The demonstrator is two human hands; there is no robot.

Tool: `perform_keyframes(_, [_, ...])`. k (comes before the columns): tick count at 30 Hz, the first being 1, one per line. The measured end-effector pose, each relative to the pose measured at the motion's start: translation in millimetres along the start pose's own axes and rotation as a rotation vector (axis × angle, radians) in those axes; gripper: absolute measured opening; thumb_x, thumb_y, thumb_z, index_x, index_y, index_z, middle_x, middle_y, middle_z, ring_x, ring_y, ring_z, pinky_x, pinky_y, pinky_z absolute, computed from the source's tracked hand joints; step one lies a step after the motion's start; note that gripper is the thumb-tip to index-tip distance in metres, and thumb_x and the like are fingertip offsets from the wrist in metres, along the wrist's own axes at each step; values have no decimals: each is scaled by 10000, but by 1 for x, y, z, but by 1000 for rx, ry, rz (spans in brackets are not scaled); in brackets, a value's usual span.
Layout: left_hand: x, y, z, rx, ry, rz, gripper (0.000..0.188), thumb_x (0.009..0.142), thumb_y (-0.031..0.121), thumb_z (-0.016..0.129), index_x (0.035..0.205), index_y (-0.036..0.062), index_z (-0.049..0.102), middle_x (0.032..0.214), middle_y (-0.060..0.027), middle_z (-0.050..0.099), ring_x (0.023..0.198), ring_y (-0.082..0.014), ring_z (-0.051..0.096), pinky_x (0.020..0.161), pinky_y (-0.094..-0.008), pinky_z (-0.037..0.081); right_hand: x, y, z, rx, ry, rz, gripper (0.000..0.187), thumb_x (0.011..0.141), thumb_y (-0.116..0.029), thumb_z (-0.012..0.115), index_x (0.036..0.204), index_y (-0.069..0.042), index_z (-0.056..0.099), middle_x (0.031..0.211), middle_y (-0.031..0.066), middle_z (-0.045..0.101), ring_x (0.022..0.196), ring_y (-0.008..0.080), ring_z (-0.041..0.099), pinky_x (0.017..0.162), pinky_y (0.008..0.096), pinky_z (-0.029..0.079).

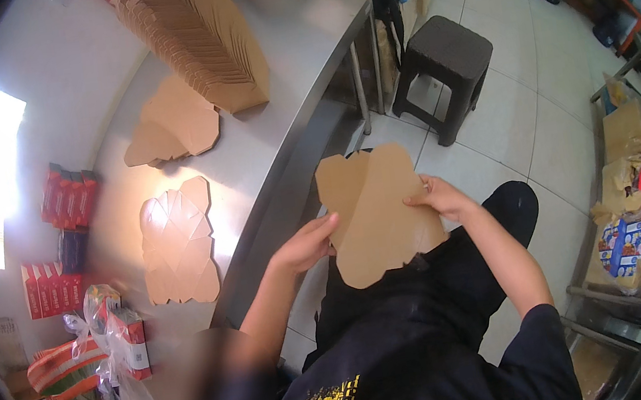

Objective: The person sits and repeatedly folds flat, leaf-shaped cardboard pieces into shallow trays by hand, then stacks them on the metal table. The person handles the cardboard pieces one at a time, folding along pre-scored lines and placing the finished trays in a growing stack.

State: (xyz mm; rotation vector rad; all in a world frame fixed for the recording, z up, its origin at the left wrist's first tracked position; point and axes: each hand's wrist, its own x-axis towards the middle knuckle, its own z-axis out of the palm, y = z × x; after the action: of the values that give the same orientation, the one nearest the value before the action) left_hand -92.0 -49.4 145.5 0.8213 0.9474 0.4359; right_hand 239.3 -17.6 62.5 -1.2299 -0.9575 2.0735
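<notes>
Over my lap I hold a flat brown cardboard box blank (pixel 375 217) with scalloped, notched edges. My left hand (pixel 311 242) grips its left edge, thumb on top. At the opposite edge my right hand (pixel 443 198) pinches it with the thumb above; the fingers beneath are partly hidden. To my left on the metal table lies another flat cardboard blank (pixel 178 243) with crease lines and a shine on it. Beyond that, a few blanks (pixel 177 122) lie loosely overlapped. Behind them runs a long row of folded cardboard pieces (pixel 194 38), nested closely together.
The steel table (pixel 301 49) runs along my left. Red boxes (pixel 69 197), plastic bags (pixel 130 387) and a striped bag (pixel 68 375) are by its wall side. A dark plastic stool (pixel 444 62) stands ahead on the tiled floor. A rack with cardboard (pixel 626 131) is at right.
</notes>
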Motion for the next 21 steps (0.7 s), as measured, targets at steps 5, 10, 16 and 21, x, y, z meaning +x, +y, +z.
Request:
perform_keyframes(5, [19,35,-37,-213,-282,5,790,963,625,551,1488,41,471,1369,-103,593,1218,-217,575,1013,-433,451,7,-72,-7,-368,-180,-89,577,845,-103,812,1349,12,556,1221,102,698,1053,162,677,938,319,525])
perform_keyframes(10, [43,53,-32,765,17,-21,453,879,192,685,1301,33,645,1111,-127,726,967,-251,693,865,-359,539,32,-77,21,-645,-221,-116,485,847,-102,789,1296,-10,631,1116,90,741,945,146,675,837,319,534])
perform_keyframes(16, [26,10,-32,1132,402,142,302,798,84,716,1096,40,745,1004,-191,747,934,-331,726,863,-396,560,39,-16,44,-910,44,-636,201,859,-132,736,1051,-77,755,951,112,758,857,251,706,784,365,543])
perform_keyframes(21, [6,-38,-22,1317,415,465,430,766,-28,650,1161,108,752,1121,-137,740,1023,-302,710,869,-377,564,17,22,53,-1374,53,-1055,388,834,-116,641,1209,-178,715,1180,52,712,1052,239,660,892,370,508])
